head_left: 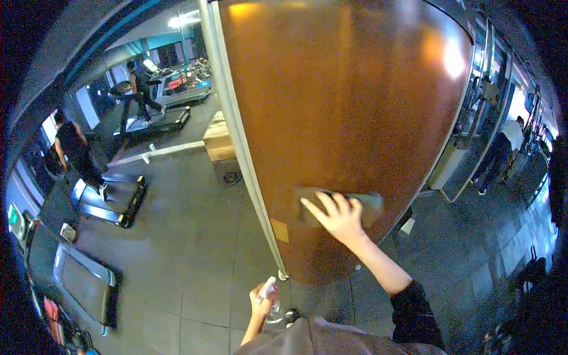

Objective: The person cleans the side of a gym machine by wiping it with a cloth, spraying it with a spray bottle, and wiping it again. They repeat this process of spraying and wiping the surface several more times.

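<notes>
My right hand (338, 216) presses a grey cloth (370, 204) flat against a tall brown panel (343, 106), low on its surface, with the fingers spread over the cloth. My left hand (259, 302) hangs lower, close to my body, and grips a small clear spray bottle (269, 296) with a white nozzle pointing up. A pale metal edge strip (236, 124) runs down the panel's left side.
Grey tiled floor (189, 254) spreads to the left. Treadmills (109, 204) stand there, with a person (74, 154) on one and another person (139, 86) farther back. A wooden box (219, 139) sits by the panel's edge. A person (503, 148) stands at right near machines.
</notes>
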